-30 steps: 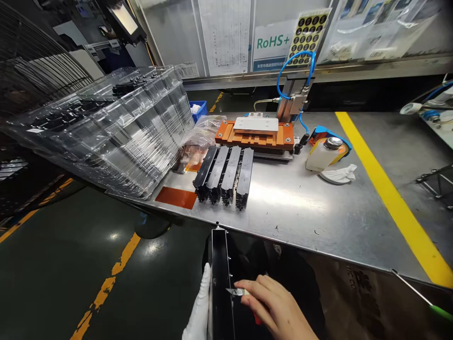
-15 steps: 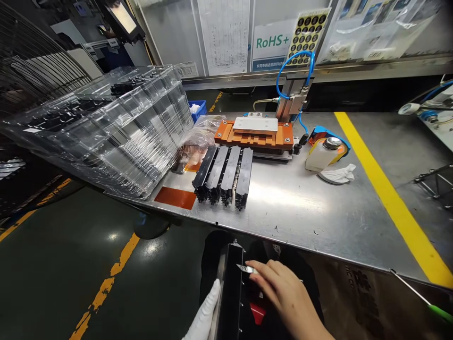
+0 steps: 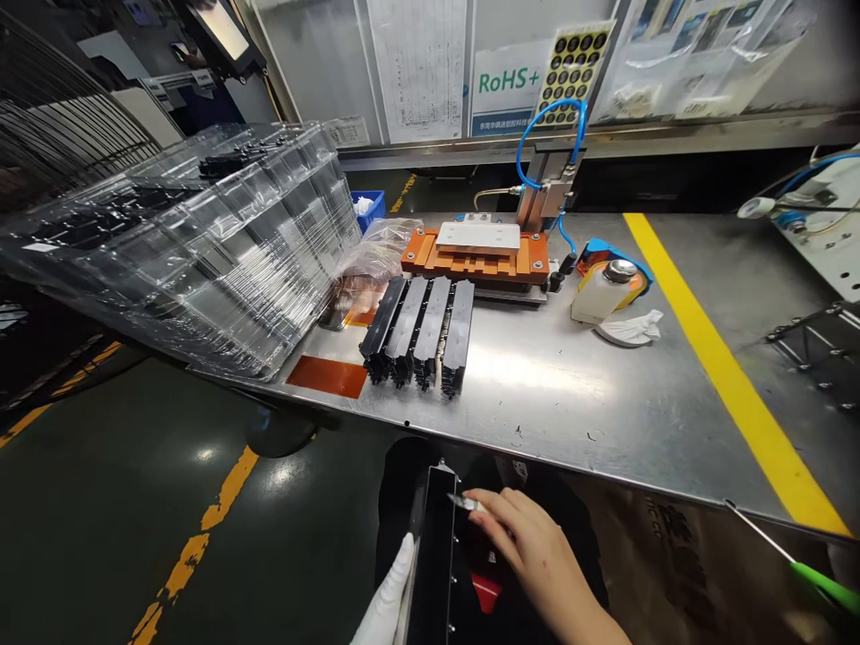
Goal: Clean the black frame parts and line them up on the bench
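My left hand (image 3: pixel 388 598), in a white glove, grips a long black plastic part (image 3: pixel 431 555) by its left side below the table's front edge. Only part of that hand shows; its other fingers are hidden. The part points away from me, with small pins along its right edge. My bare right hand (image 3: pixel 530 546) is closed around a small knife (image 3: pixel 463 503). Its pointed blade lies over the part's right edge, near the far end; whether it touches cannot be made out.
Several long black parts (image 3: pixel 420 331) stand in a row on the metal table (image 3: pixel 537 385). Behind them is an orange fixture (image 3: pixel 477 255). Stacked clear trays (image 3: pixel 269 260) rise at left. A white bottle (image 3: pixel 597 294) and a green-handled tool (image 3: pixel 826 587) are at right.
The view has shifted slightly, so the table things sit a little further left. The knife has moved slightly toward the far end of the part. Both hands keep their hold.
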Action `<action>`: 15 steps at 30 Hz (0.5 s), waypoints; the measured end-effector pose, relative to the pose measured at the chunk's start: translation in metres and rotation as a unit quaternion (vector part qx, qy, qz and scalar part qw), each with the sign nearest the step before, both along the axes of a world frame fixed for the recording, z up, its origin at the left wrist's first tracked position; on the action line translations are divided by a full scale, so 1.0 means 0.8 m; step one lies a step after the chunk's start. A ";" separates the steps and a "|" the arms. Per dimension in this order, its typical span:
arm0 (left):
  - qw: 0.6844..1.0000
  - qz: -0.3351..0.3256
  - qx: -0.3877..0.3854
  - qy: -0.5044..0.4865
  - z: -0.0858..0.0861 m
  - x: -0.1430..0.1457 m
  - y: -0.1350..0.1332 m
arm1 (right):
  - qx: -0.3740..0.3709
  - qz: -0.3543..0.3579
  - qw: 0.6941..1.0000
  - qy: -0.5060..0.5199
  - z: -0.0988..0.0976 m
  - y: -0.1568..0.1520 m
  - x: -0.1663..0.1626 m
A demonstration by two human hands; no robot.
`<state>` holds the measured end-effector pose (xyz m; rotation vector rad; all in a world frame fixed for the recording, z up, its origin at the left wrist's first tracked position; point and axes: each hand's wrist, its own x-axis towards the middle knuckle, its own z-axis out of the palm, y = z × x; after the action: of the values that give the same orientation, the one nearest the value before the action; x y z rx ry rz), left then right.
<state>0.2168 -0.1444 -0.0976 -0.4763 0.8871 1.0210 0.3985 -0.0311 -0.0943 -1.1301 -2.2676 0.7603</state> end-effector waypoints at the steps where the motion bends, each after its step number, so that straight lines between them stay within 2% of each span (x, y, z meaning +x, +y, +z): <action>1: 1.000 -0.003 0.000 -0.001 0.000 0.000 -0.002 | 0.002 -0.009 1.000 -0.004 -0.002 0.004 0.001; 5: 1.000 -0.009 -0.003 -0.002 0.000 -0.001 -0.010 | -0.006 -0.010 1.000 -0.013 -0.008 0.003 0.004; 10: 1.000 -0.004 -0.010 -0.001 -0.003 -0.001 -0.017 | -0.057 0.022 0.998 0.003 -0.013 -0.018 0.000; 13: 1.000 -0.002 -0.010 0.001 -0.003 -0.002 -0.021 | -0.098 -0.003 0.995 -0.001 -0.025 -0.014 0.000; 15: 1.000 -0.002 -0.008 0.003 -0.001 -0.004 -0.025 | -0.140 -0.051 0.989 -0.007 -0.041 -0.002 0.008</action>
<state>0.2133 -0.1641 -0.0987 -0.4848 0.9010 1.0138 0.4053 -0.0330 -0.1275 -1.3705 -2.1411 1.0563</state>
